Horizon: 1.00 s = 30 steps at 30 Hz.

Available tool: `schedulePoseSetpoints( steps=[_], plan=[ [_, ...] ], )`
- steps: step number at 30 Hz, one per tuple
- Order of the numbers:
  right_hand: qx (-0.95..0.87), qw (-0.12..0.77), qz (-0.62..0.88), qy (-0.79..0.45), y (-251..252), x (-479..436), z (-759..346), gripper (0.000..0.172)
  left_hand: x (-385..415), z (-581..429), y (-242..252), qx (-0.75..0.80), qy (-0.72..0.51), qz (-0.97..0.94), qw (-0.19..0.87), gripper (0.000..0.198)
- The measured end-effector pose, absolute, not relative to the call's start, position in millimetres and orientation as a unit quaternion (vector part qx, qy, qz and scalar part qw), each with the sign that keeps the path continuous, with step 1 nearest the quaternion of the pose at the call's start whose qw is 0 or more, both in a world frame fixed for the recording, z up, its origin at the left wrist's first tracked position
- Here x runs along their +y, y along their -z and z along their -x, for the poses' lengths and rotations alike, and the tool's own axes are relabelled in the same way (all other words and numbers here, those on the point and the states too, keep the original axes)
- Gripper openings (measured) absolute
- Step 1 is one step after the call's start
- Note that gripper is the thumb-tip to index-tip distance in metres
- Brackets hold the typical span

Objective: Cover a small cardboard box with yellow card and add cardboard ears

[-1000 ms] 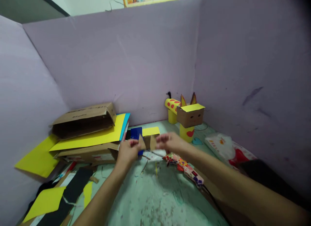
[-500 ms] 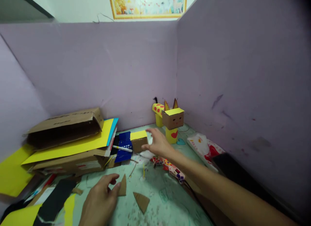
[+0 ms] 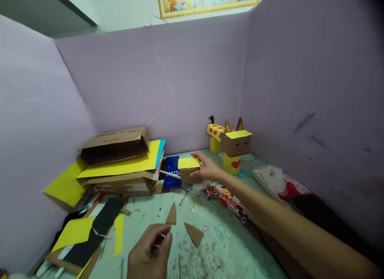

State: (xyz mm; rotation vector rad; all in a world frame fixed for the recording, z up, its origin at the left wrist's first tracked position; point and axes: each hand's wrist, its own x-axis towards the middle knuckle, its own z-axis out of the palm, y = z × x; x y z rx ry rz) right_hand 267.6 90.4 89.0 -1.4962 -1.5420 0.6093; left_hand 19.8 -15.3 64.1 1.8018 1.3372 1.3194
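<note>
My right hand [image 3: 207, 168] reaches to the back of the table and has its thumb and fingers around the right end of a small cardboard box [image 3: 188, 177] with a yellow top. The box sits against a blue printed packet [image 3: 171, 173] with a white marker [image 3: 169, 174] lying across it. Low in the view, my left hand [image 3: 151, 251] is loosely curled and holds nothing, a small gap between thumb and fingers. Just beyond it lie two pointed cardboard pieces, a narrow one [image 3: 171, 214] and a wider one [image 3: 194, 234].
A cardboard animal with a box head [image 3: 236, 146] and spotted yellow body stands in the back corner. A patterned glue gun [image 3: 229, 201] lies under my right forearm. Open cardboard box [image 3: 114, 145] and yellow sheets [image 3: 120, 167] are stacked at left. A plastic-wrapped packet [image 3: 274, 181] lies right.
My right hand has closed onto the small box at its right end. My left hand's fingers have curled in more. The whole view has shifted, so everything appears further right.
</note>
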Motion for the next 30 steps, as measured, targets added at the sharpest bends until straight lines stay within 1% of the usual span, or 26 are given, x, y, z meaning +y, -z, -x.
schedulePoseSetpoints(
  steps=[2,3,6,7,8,9,12,13,14,17,20,25,30],
  plan=[
    [-0.638,0.444,0.574,-0.259,-96,58,-257,0.065,-12,-15,-65,0.515,-0.500,-0.638,0.281,0.029],
    [-0.645,0.446,0.561,-0.265,-98,40,-250,0.062,-12,-13,-65,0.512,-0.504,-0.631,0.293,0.034],
    [-0.681,0.451,0.497,-0.294,-96,-13,-229,0.062,-14,-8,-66,0.445,-0.491,-0.662,0.350,0.058],
    [-0.686,0.457,0.478,-0.304,-93,-27,-223,0.061,-16,-7,-66,0.416,-0.476,-0.686,0.360,0.063],
    [-0.687,0.462,0.466,-0.313,-89,-38,-217,0.060,-19,-7,-67,0.389,-0.458,-0.714,0.359,0.063],
    [-0.687,0.464,0.460,-0.320,-84,-47,-213,0.057,-21,-8,-68,0.368,-0.440,-0.742,0.346,0.059],
    [-0.691,0.459,0.456,-0.321,-69,-60,-207,0.050,-29,-13,-67,0.337,-0.411,-0.799,0.282,0.037],
    [-0.697,0.461,0.453,-0.310,-65,-62,-207,0.050,-31,-14,-66,0.326,-0.408,-0.809,0.269,0.035],
    [-0.704,0.464,0.448,-0.298,-62,-62,-207,0.051,-32,-15,-64,0.317,-0.407,-0.817,0.259,0.036],
    [-0.724,0.471,0.428,-0.267,-57,-63,-210,0.053,-32,-16,-60,0.293,-0.402,-0.835,0.234,0.047],
    [-0.734,0.474,0.417,-0.253,-54,-64,-211,0.048,-32,-15,-59,0.274,-0.403,-0.845,0.220,0.052],
    [-0.718,0.515,0.397,-0.248,-51,-65,-207,0.036,-33,-18,-62,0.264,-0.430,-0.831,0.233,0.043],
    [-0.697,0.553,0.381,-0.252,-48,-65,-202,0.030,-34,-19,-61,0.277,-0.452,-0.810,0.250,0.030]
  ],
)
